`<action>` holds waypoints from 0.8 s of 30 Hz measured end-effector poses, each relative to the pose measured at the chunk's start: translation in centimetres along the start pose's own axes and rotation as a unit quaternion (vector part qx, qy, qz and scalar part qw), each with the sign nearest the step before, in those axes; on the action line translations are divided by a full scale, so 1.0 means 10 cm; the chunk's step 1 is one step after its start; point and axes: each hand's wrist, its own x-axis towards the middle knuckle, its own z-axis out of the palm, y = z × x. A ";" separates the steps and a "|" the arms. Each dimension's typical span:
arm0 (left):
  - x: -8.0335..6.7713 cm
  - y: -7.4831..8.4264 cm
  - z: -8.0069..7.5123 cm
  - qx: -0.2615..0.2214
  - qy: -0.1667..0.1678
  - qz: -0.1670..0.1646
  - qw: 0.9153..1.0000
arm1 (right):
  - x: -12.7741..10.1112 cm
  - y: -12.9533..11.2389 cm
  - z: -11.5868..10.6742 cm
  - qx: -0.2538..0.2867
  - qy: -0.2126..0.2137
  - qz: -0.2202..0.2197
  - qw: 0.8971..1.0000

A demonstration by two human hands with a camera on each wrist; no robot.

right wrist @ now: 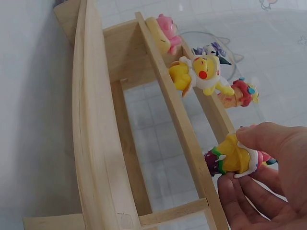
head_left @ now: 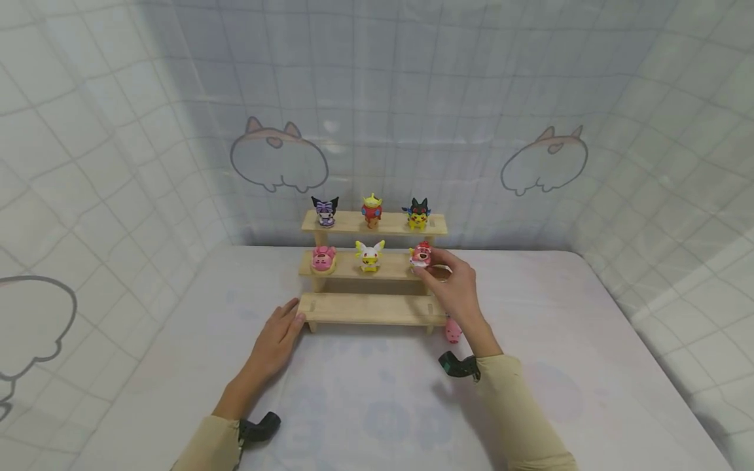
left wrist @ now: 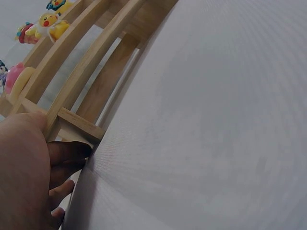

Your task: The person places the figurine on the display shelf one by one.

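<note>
At the right end of the middle shelf, my right hand (head_left: 456,288) pinches a small red-and-pink bear figurine (head_left: 421,255) between thumb and fingers. Its yellow and white parts and dark base show in the right wrist view, close over the shelf edge. My left hand (head_left: 279,340) grips the left end of the wooden three-step display stand (head_left: 371,309), thumb at the front corner of the lowest shelf. In the left wrist view its fingers (left wrist: 67,152) curl in beside the stand's leg. On the middle shelf also stand a pink figurine (head_left: 323,259) and a white-and-yellow one (head_left: 369,256).
Along the top shelf stand a purple-and-black figurine (head_left: 325,212), a red-and-yellow one (head_left: 372,210) and a dark-hooded yellow one (head_left: 417,214). A pink pig figurine (head_left: 452,330) lies on the white tabletop (head_left: 365,392) by the stand's right end, under my right wrist. A patterned curtain (head_left: 412,78) hangs behind.
</note>
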 end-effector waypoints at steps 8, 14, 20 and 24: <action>0.00 -0.01 0.02 -0.003 0.017 0.025 1.000 | 0.05 0.01 0.03 0.022 -0.004 0.007 1.000; -0.01 -0.03 0.03 -0.009 0.010 0.013 1.000 | 0.05 0.01 0.05 0.020 -0.008 0.016 1.000; -0.01 -0.04 0.04 -0.007 0.011 0.015 1.000 | 0.00 0.04 0.03 0.035 0.005 0.007 0.999; 0.00 -0.03 0.03 -0.003 0.012 0.016 1.000 | -0.03 0.08 -0.04 0.063 0.022 -0.017 0.998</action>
